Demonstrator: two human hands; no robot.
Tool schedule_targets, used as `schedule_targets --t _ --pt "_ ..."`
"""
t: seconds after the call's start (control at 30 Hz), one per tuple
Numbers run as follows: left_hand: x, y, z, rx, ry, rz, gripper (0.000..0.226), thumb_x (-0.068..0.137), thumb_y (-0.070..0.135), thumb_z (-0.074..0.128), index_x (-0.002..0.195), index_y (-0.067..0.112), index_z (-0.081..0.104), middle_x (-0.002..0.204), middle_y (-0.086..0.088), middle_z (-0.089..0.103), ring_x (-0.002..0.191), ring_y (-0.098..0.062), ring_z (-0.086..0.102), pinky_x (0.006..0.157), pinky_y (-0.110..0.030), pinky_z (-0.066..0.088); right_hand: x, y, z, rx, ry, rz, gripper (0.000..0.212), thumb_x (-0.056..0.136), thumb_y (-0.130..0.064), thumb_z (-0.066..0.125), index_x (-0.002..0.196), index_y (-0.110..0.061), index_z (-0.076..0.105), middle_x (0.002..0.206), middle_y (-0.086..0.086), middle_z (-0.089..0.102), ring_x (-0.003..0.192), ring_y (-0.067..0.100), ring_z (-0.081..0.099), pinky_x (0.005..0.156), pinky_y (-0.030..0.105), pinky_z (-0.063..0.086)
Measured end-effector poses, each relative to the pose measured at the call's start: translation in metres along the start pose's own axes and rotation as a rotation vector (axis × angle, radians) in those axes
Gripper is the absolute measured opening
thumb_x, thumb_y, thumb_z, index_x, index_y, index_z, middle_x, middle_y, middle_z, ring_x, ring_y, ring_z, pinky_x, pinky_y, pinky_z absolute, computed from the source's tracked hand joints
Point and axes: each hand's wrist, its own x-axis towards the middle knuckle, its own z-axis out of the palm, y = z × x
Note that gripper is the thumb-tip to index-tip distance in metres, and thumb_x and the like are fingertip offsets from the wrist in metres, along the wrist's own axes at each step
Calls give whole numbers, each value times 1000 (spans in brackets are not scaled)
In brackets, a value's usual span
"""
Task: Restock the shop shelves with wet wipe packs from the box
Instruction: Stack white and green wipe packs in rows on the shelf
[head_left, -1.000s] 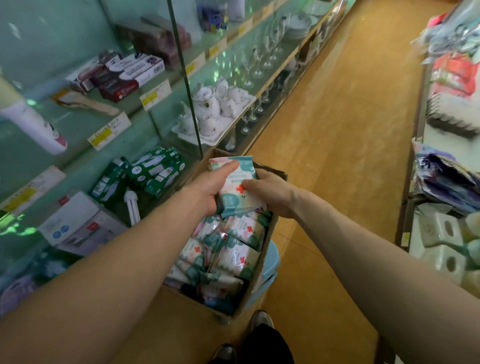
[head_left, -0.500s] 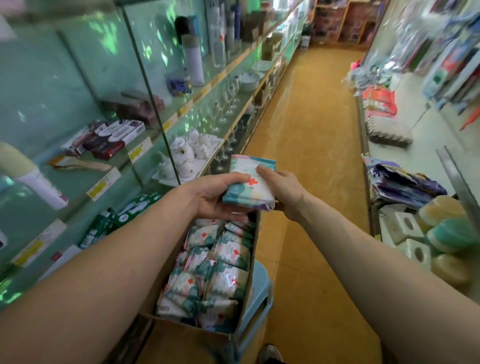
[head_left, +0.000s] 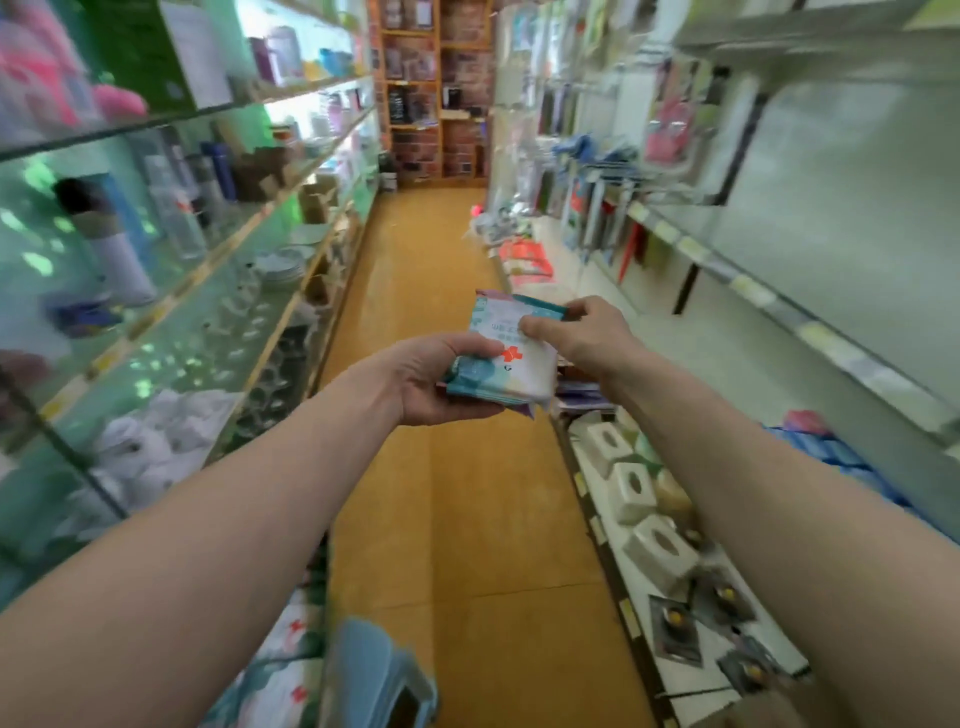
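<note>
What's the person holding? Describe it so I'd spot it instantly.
Follow the orange floor to where the hands meet. The left hand and right hand grip a wet wipe pack, white and teal with a red cross. Unlike the matching packs at bottom left, it is held up.

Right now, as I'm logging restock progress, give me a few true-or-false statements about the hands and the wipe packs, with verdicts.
1. The left hand and the right hand both hold the wet wipe packs. True.
2. The packs lie on a glass shelf. False: they are held up over the aisle floor.
3. The right hand hangs empty. False: it pinches the packs' far edge.
4. White boxes with oval openings sit on the low shelf on the right. True.
</note>
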Motion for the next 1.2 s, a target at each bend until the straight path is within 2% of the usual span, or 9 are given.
schedule_targets --t 0.1,0.2,0.3,0.47,0.6,0.73,0.93,1.07,1.2 --pt "16 7 66 -87 -102 -27 16 88 13 63 101 3 59 77 -15 72 63 -27 71 49 -38 58 -1 2 -72 -42 48 33 26 81 -27 75 86 -12 55 77 1 61 61 13 57 50 24 48" --pt "37 10 134 -163 -163 -29 26 89 27 64 101 4 61 82 -15 72 64 -27 71 50 -40 57 -5 9 -140 25 84 91 21 83 -22 73 90 -7 60 67 3 55 40 8 41 35 17 31" --pt "54 14 196 -200 -195 -26 32 92 32 60 107 4 60 98 -15 68 80 -27 66 70 -44 55 -12 17 -199 150 156 131 13 87 -18 67 88 -6 61 62 5 50 37 7 37 36 16 31" --pt "72 19 288 -234 -207 26 29 92 18 61 118 6 54 108 -17 63 81 -28 65 56 -45 59 -38 34 -285 356 374 133 16 91 -13 59 77 -7 58 51 2 49 33 6 45 36 15 39" --pt "80 12 355 -301 -258 56 31 92 8 58 122 3 53 112 -22 62 82 -31 65 59 -45 58 -64 54 -348 453 555 104 13 91 -13 58 79 -8 59 52 1 52 35 7 47 38 16 41" --pt "80 2 413 -299 -289 60 20 94 9 55 114 6 51 103 -19 57 79 -30 59 73 -41 54 -95 74 -403 516 781 82 11 90 -11 57 80 -8 60 51 2 56 36 8 51 39 17 44" --pt "75 -14 484 -221 -465 -12 6 90 11 59 94 8 56 99 -18 62 101 -34 63 94 -52 48 -139 102 -451 528 969 115 14 94 -8 50 82 -5 57 69 12 63 55 17 61 49 23 56" --pt "69 -30 526 -96 -633 -71 25 91 16 58 116 9 57 107 -19 64 93 -37 65 79 -52 50 -151 119 -464 571 1020 117 17 95 -6 48 80 -5 55 70 14 63 58 19 62 53 25 58" --pt "74 -40 559 -56 -708 -92 35 94 15 55 128 11 52 111 -17 63 91 -35 65 75 -51 51 -157 135 -479 603 1073 130 16 95 -6 47 82 -4 56 71 14 65 60 19 65 52 26 56"
